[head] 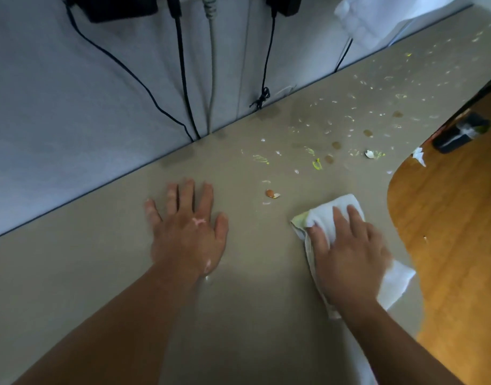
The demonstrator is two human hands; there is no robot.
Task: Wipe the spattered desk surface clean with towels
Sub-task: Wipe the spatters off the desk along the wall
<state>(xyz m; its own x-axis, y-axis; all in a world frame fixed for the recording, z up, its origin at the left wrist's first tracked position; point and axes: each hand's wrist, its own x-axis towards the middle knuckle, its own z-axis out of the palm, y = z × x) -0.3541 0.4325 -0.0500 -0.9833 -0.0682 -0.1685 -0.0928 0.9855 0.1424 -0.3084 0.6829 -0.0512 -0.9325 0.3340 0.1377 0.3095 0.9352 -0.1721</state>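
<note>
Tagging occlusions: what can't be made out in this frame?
Head view:
- desk under the towel: hidden by towel and right hand.
- desk under the left hand: covered.
- black boxes on the wall: cut off by top edge.
- dark object on the floor: blurred.
- far spatters: too small to identify.

We find dim, soft light. The table (72,273) is brightest toward 2 o'clock and shadowed near 6 o'clock. The left hand (187,232) smears with blur; the 1 o'clock corner looks soft.
</note>
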